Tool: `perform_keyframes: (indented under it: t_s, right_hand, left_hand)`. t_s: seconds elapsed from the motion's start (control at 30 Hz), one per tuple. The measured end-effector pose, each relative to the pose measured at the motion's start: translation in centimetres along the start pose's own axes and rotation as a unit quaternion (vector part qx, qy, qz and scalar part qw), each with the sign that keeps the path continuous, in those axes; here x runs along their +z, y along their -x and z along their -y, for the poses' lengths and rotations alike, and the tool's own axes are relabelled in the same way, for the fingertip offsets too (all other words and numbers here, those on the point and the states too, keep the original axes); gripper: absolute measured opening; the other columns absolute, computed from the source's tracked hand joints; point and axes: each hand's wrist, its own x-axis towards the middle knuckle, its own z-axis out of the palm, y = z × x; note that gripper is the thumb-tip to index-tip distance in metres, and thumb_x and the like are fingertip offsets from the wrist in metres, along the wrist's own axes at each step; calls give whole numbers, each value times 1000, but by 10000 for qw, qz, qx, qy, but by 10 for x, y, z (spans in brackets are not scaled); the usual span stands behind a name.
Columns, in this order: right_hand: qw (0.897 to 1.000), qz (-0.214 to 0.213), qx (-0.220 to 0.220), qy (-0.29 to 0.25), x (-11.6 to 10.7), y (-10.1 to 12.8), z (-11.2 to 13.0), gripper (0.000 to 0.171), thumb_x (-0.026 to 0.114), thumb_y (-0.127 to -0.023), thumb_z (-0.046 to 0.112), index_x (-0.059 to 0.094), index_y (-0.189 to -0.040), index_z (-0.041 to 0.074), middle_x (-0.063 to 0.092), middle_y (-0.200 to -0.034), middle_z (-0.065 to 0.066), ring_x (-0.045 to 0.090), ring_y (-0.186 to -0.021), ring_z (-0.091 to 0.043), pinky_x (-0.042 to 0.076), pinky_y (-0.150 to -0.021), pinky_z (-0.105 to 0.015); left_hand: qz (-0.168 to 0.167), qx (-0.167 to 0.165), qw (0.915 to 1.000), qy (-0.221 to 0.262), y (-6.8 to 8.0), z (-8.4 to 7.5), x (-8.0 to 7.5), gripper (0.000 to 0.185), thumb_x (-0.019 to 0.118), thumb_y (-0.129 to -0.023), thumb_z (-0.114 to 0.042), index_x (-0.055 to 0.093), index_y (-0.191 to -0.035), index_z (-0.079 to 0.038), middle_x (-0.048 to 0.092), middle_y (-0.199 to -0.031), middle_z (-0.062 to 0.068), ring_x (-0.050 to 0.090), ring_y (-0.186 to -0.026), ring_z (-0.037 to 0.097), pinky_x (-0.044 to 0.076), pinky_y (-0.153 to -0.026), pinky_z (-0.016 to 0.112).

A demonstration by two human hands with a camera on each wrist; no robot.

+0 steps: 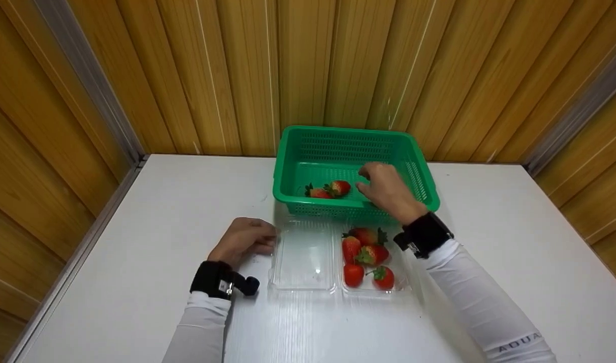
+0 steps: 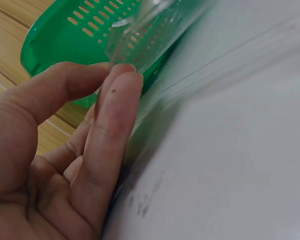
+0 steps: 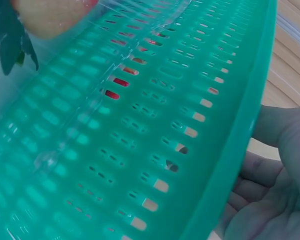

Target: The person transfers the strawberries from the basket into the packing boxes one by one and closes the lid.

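Note:
A green slotted basket (image 1: pixel 338 132) stands at the back of the white table (image 1: pixel 136 242) with two strawberries (image 1: pixel 328 190) inside. In front of it lies an open clear clamshell: an empty lid (image 1: pixel 303 254) on the left and a tray (image 1: pixel 404 282) with several strawberries (image 1: pixel 366 254) on the right. My left hand (image 1: pixel 267 241) is at the lid's left edge. In the left wrist view, thumb and forefinger (image 2: pixel 115 115) pinch that clear edge (image 2: pixel 121 42). My right hand (image 1: pixel 363 181) hovers inside the basket over its near rim, fingers loosely curled, holding nothing. The right wrist view shows the basket wall (image 3: pixel 140 125) and the relaxed hand (image 3: pixel 270 190).
Wood-panelled walls close the table off at the back and both sides. A metal strip (image 1: pixel 76 257) runs along the table's left edge. Bare white tabletop lies to the left of my left hand and to the right of the basket.

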Motion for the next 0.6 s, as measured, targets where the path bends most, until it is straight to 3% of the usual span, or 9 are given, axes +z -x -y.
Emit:
perform_keyframes:
  t_s: [0.6]
  right_hand:
    - [9990, 177, 196, 354, 7, -19, -10, 32, 70, -100, 3, 67, -125, -16, 66, -128, -33, 64, -119, -45, 57, -99, -57]
  left_hand:
    - [34, 70, 10000, -25, -2, 1, 4, 15, 77, -91, -7, 77, -100, 4, 72, -83, 13, 72, -66, 16, 65, -69, 29]
